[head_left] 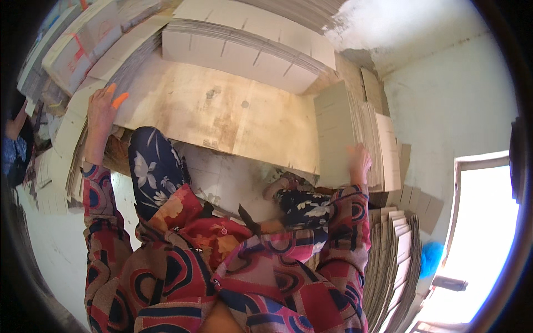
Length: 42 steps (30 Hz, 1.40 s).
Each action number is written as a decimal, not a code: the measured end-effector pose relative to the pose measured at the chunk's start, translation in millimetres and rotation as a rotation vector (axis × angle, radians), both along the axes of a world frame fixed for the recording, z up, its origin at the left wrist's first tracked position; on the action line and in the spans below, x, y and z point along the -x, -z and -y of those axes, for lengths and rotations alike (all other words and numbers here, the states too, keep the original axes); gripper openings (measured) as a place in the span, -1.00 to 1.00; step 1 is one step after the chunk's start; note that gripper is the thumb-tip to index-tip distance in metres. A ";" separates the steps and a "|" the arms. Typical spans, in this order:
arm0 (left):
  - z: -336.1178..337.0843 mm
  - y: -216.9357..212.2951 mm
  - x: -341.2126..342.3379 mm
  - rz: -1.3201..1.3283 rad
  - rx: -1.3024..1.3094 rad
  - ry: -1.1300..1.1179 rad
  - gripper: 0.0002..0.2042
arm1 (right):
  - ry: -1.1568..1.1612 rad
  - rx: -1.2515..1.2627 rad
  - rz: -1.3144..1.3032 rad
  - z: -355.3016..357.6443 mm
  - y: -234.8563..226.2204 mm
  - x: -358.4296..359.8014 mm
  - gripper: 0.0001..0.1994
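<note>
My left hand (101, 114) rests at the edge of a left-hand stack of cardboard sheets (75, 133). Orange covers sit on two of its fingertips, which are spread apart, and I see nothing held in it. On the right, my right hand (360, 162) is against a stack of slotted cardboard sheets (340, 119). Its fingers are blurred and partly hidden, so their grip is unclear. Between both hands lies a pale wooden board (239, 119) with dark stains.
A long pile of slotted cardboard (239, 53) lines the board's far side. Boxes (83, 50) stand at the far left. Below right, more cardboard sheets (388, 261) stand on edge beside a blue bundle (431, 258) and a bright opening (483, 233). At left, another person's arm (15, 125) shows.
</note>
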<state>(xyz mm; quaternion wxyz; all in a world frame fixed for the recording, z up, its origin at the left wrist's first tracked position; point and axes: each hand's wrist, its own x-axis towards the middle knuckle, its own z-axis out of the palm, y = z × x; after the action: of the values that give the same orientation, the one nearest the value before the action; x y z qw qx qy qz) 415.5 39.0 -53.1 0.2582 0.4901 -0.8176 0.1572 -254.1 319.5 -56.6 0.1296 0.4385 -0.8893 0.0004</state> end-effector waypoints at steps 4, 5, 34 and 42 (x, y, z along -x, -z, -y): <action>-1.6 -19.7 61.9 -0.047 0.013 0.122 -0.59 | 0.165 0.317 0.074 8.8 -22.9 -23.5 -0.81; -3.7 -25.9 82.7 -0.061 0.024 0.154 -0.59 | 0.192 0.429 0.098 11.1 -35.2 -33.8 -0.82; 96.3 -13.7 457.2 0.015 0.213 0.580 -0.71 | -0.119 1.468 1.270 93.7 -84.7 -83.6 -0.73; 116.9 -24.8 449.7 0.245 0.167 0.566 -0.74 | -0.259 1.421 1.411 94.0 -76.7 -82.9 -0.78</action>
<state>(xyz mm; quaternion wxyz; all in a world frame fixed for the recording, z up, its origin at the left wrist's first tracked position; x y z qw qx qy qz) -34.2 -78.0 -28.3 0.2304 0.1977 -0.9308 0.2034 -171.2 225.5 20.1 -0.1960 0.2523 -0.5022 0.8035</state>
